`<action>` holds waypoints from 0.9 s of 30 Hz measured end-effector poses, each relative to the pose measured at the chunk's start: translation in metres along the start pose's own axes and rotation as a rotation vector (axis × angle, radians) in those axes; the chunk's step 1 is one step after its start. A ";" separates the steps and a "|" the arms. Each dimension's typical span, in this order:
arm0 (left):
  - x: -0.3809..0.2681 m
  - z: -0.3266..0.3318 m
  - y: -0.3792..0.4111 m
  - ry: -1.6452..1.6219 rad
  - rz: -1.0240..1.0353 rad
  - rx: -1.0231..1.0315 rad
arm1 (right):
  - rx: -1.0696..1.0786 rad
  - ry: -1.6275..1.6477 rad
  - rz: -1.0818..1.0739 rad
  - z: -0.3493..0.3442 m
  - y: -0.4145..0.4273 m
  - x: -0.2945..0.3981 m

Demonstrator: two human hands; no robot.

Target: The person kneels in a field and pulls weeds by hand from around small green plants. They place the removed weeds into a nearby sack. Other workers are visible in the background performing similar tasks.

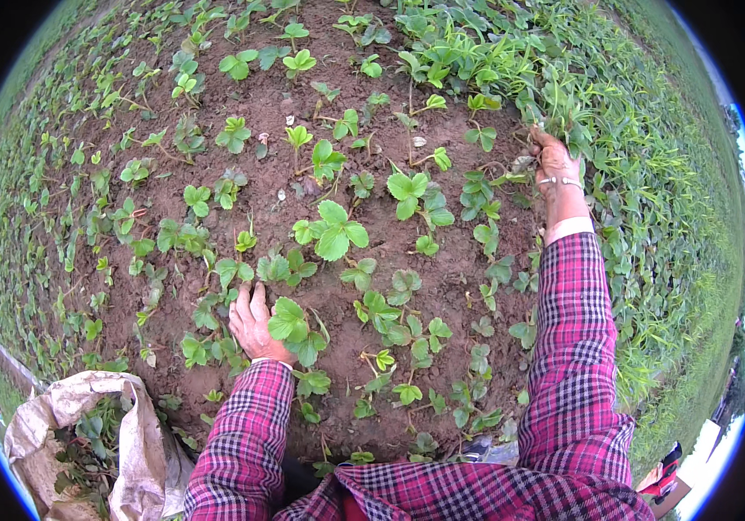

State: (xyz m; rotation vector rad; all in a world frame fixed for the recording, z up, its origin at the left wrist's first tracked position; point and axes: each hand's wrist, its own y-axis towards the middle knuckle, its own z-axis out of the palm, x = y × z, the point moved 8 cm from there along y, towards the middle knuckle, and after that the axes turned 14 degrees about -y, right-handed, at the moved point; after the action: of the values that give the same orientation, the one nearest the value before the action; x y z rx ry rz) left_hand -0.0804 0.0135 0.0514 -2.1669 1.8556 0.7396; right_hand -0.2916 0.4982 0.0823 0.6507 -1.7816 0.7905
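Observation:
My left hand [256, 327] rests on the brown soil [249, 384] among small strawberry plants, fingers extended and holding nothing. Just right of it grows a strawberry plant [289, 320] with broad, toothed leaves. Farther out on the right, my right hand [553, 157] is closed around a bunch of green weeds [561, 111] at the edge of dense growth; its fingertips are partly hidden. A metal bangle [560, 182] circles that wrist, and the hand looks soiled. A larger strawberry plant [335, 232] stands between my two arms.
An open whitish woven sack [135, 449] holding pulled greenery [89, 449] stands at the lower left. Thick grass and weeds [646, 169] cover the right side. Strawberry seedlings [196, 198] dot the bed. Something red and black [662, 475] lies at the lower right.

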 end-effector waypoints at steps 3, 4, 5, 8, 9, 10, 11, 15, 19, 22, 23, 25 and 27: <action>0.000 -0.001 -0.002 -0.033 0.010 0.009 | 0.293 -0.067 0.157 -0.035 -0.092 -0.002; 0.001 -0.001 -0.004 -0.026 0.009 0.023 | 0.309 -0.208 0.121 -0.058 -0.123 0.006; -0.001 -0.004 -0.005 -0.061 0.041 0.001 | 0.371 -0.249 0.065 -0.082 -0.159 0.016; 0.000 -0.006 -0.004 -0.111 0.025 0.002 | 0.492 -0.944 -0.227 -0.159 -0.245 0.056; -0.002 -0.011 -0.004 -0.187 0.056 -0.032 | 0.435 -0.875 -0.335 -0.181 -0.266 0.074; -0.004 -0.013 -0.003 -0.176 0.055 -0.033 | 0.375 -0.932 -0.478 -0.203 -0.290 0.092; 0.000 -0.011 -0.003 -0.165 -0.010 0.029 | 0.279 -1.014 -0.501 -0.227 -0.309 0.104; -0.008 -0.034 -0.011 -0.321 -0.066 0.038 | 0.163 -0.371 0.109 -0.263 -0.348 0.087; -0.042 -0.076 -0.041 -0.654 -0.032 0.162 | 0.279 -0.401 0.026 -0.194 -0.367 0.113; -0.077 -0.123 -0.081 -0.829 0.026 0.201 | 0.470 -0.278 -0.203 -0.114 -0.390 0.157; -0.089 -0.144 -0.094 -0.934 0.088 0.158 | 0.558 -0.234 -0.367 -0.083 -0.404 0.182; -0.106 -0.173 -0.121 -1.072 0.137 0.221 | 0.660 -0.070 -0.387 -0.028 -0.427 0.217; -0.119 -0.198 -0.142 -0.965 0.242 0.239 | 0.679 0.046 -0.405 0.028 -0.447 0.262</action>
State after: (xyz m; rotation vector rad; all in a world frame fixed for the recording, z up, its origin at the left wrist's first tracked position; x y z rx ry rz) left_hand 0.0940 0.0541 0.2549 -1.0966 1.5349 1.2362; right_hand -0.0595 0.1762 0.4161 1.3728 -1.2525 1.1114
